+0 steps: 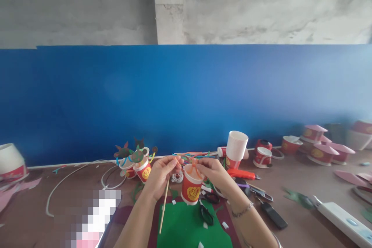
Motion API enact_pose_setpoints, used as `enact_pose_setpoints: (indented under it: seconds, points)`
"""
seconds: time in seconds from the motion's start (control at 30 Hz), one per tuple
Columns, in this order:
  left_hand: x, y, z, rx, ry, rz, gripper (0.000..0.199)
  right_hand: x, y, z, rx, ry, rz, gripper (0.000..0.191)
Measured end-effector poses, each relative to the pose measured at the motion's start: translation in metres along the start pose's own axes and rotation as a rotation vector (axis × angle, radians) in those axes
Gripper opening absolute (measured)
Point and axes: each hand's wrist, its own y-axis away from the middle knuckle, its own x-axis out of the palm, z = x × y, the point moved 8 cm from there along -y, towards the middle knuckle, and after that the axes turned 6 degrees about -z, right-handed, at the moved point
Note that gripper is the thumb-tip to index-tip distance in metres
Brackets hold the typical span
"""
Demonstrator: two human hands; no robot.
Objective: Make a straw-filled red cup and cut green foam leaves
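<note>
A red and white paper cup (191,192) with a yellow emblem hangs upright over a green sheet (181,226). An orange strip (190,168) rises at its rim, where the fingers of my right hand (209,167) are pinched on it. My left hand (165,170) is closed to the left of the cup, its fingertips pressed together on an orange bit. A thin wooden stick (164,209) hangs down from this same hand, held in the curled fingers. Black-handled scissors (205,213) lie on the sheet just below the cup.
Decorated cups (142,168) stand behind my left hand. A tall white cup stack (236,147), an orange utility knife (242,173) and a black key fob (273,215) are to the right. A white glue gun (343,219) lies farther right. Blue wall (186,97) closes off the back.
</note>
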Motion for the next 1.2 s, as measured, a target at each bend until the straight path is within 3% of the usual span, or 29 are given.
enact_pose_setpoints:
  seconds: [0.3, 0.5, 0.77, 1.0, 1.2]
  points:
    - [0.008, 0.005, -0.001, 0.053, -0.094, 0.043, 0.025, 0.003, 0.006, 0.011, -0.059, 0.091, 0.068, 0.022]
    - [0.008, 0.002, 0.001, 0.111, -0.362, 0.03, 0.024, 0.01, 0.012, 0.02, -0.087, 0.182, 0.131, 0.018]
    - [0.014, 0.005, 0.008, 0.001, -0.407, 0.095, 0.031, 0.012, 0.016, 0.028, -0.135, 0.234, 0.149, 0.019]
    - [0.019, 0.006, 0.012, -0.011, -0.456, 0.144, 0.028, 0.016, 0.017, 0.029, -0.159, 0.307, 0.209, 0.018]
    - [0.019, 0.007, 0.006, 0.111, -0.565, 0.059, 0.023, 0.017, 0.018, 0.032, -0.243, 0.405, 0.185, 0.017]
